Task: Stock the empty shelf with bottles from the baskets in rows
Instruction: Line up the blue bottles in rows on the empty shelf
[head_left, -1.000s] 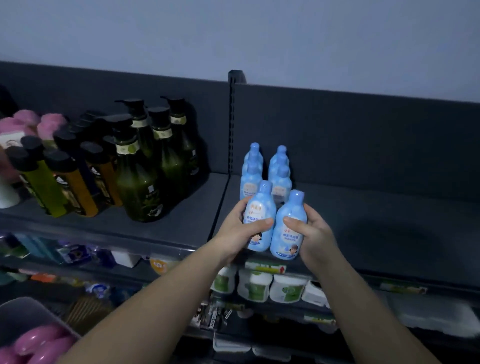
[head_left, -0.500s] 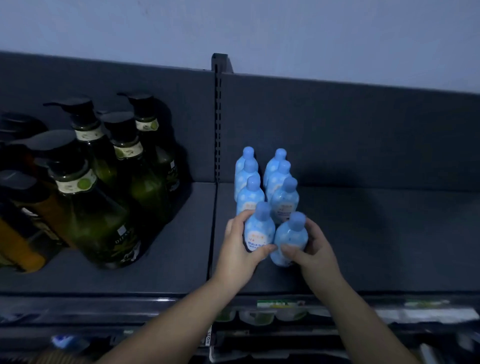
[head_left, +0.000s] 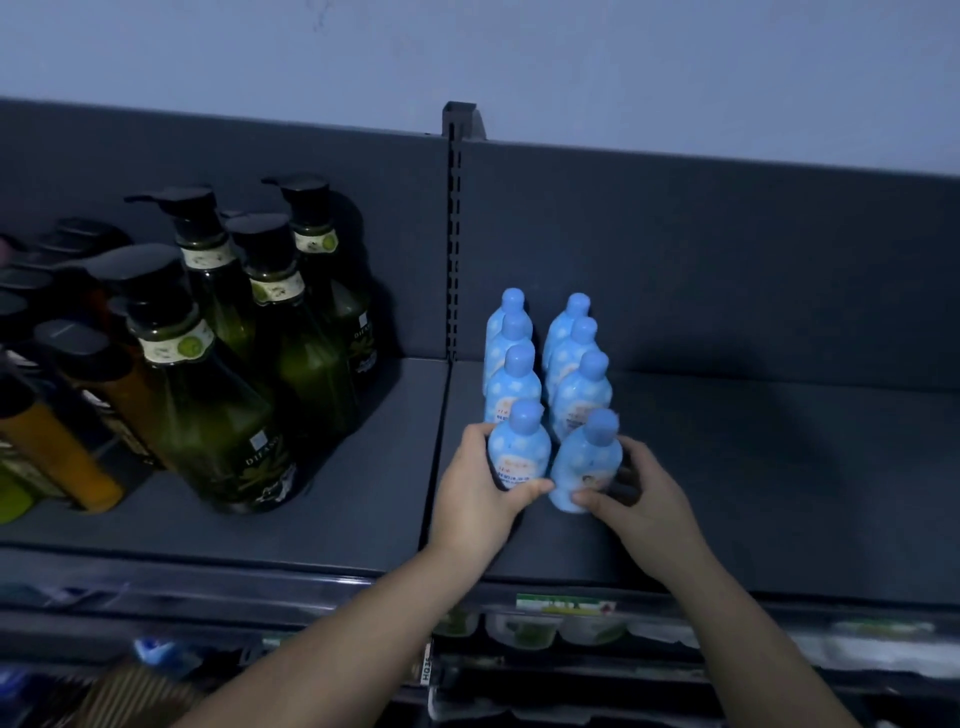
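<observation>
Head view. At frame centre we see two rows of blue bottles (head_left: 511, 387) upright on the shelf (head_left: 753, 493). Our left hand (head_left: 475, 491) clasps the front left bottle (head_left: 519, 449). Our right hand (head_left: 647, 501) curls round the front right bottle (head_left: 587, 465). Green pump bottles (head_left: 218, 400) stand at frame left.

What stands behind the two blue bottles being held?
Six more blue bottles, three behind each, running toward the back panel. Mostly caps and shoulders show; their lower bodies are covered by bottles in front.
</observation>
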